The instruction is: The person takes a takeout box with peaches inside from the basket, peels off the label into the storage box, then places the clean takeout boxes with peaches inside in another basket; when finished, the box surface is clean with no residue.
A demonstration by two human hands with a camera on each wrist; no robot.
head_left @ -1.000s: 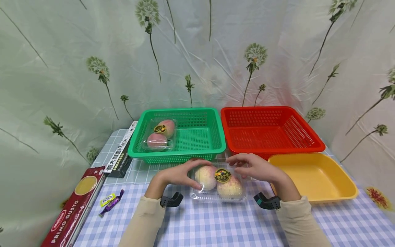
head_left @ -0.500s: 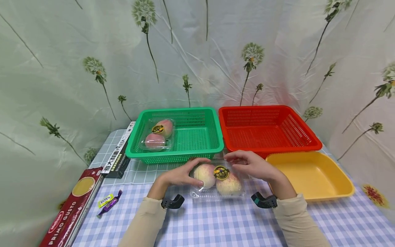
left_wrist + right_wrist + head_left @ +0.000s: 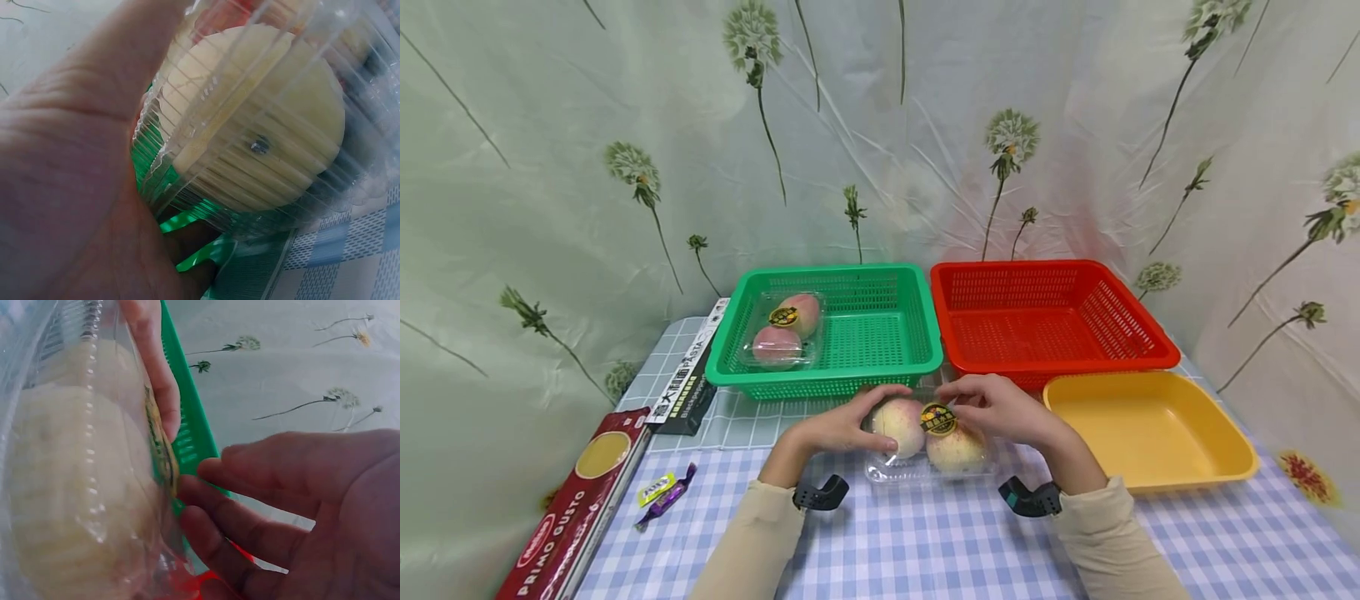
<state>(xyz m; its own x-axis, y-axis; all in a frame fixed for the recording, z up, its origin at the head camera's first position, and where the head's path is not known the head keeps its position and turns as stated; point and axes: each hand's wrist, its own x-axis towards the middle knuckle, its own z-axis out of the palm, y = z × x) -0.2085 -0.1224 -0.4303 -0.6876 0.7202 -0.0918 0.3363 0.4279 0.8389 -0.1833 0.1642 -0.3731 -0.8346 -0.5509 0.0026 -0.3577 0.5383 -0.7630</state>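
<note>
My arms: both covered to the wrist in plain beige long sleeves, left sleeve (image 3: 747, 542) and right sleeve (image 3: 1112, 542), soft fabric with light creases and no print. Left wrist: black curved camera mount (image 3: 820, 493) below the cuff. Right wrist: matching mount (image 3: 1028, 498), black with a teal edge; my left hand (image 3: 835, 427) and right hand (image 3: 1007, 410) bare, without rings or gloves

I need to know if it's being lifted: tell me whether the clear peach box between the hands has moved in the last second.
Barely. The peach box sits slightly nearer the green basket; left hand and right hand hold it.
</note>
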